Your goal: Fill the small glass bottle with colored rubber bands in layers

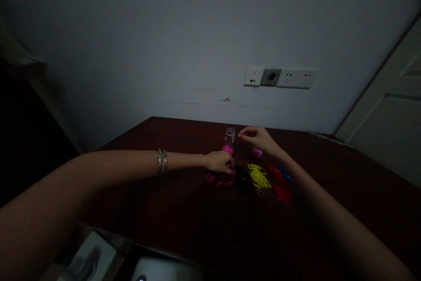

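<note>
Pink rubber bands (228, 183) lie loose on the dark red table, below my left hand (220, 161). That hand is closed, fingertips down, with a bit of pink showing at them. Just behind it stands a clear glass jar (229, 134), upright and without a lid, with pink bands (228, 149) in its lower part. My right hand (258, 137) hovers to the right of the jar's mouth, thumb and fingers pinched together; anything between them is too small to make out. A small pink-purple thing (257, 153) sits below the right hand.
Piles of black bands (242, 178), yellow bands (259, 176), red bands (282, 189) and blue bands (285, 174) run to the right along the table (184, 211). A wall with sockets (279, 78) rises behind. Below the near edge is a white object (164, 270).
</note>
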`<state>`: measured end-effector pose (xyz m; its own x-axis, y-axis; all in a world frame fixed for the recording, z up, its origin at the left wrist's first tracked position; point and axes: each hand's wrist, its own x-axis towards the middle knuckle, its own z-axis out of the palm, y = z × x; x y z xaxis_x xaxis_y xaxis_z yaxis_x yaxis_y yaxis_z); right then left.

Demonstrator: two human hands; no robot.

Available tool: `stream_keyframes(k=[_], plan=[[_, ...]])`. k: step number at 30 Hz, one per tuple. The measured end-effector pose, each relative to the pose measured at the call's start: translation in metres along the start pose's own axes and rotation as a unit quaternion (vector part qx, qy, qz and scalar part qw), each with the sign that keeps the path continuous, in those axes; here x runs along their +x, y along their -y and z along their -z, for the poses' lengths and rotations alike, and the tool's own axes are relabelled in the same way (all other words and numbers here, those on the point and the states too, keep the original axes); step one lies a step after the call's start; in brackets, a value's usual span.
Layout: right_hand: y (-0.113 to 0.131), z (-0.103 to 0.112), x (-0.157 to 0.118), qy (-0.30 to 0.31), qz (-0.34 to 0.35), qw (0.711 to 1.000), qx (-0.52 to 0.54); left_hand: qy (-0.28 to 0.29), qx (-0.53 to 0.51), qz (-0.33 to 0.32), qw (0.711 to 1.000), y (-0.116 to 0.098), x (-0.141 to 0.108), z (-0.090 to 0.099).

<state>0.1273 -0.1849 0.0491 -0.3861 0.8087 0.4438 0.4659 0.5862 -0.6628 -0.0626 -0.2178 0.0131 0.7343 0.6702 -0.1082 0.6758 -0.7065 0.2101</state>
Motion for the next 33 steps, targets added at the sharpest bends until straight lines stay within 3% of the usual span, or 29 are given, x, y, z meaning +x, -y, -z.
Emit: stream_keyframes(k=[7,20,23,27,29,31,33], plan=[[0.000,0.002,-0.011,0.010,-0.013,1.000,-0.008,-0.012,0.009,0.004,1.000,-0.002,0.000,-0.005],[0.002,0.008,-0.006,-0.015,-0.007,1.000,-0.014,-0.041,0.058,-0.016,0.997,0.004,-0.005,-0.012],[0.002,0.010,-0.005,-0.017,-0.003,1.000,-0.022,-0.066,0.056,-0.038,0.996,0.007,-0.006,0.011],[0.003,0.016,-0.005,-0.025,-0.011,0.999,-0.028,-0.199,0.029,-0.084,0.976,0.012,-0.002,0.072],[0.005,0.019,-0.006,-0.035,-0.018,0.999,-0.029,-0.258,0.011,-0.073,0.963,0.018,0.003,0.102],[0.005,0.021,-0.007,-0.037,-0.023,0.999,-0.028,-0.257,0.008,-0.064,0.964,0.026,0.009,0.121],[0.005,0.023,-0.007,-0.030,-0.027,0.999,-0.023,-0.226,0.006,-0.052,0.973,0.035,0.016,0.129]])
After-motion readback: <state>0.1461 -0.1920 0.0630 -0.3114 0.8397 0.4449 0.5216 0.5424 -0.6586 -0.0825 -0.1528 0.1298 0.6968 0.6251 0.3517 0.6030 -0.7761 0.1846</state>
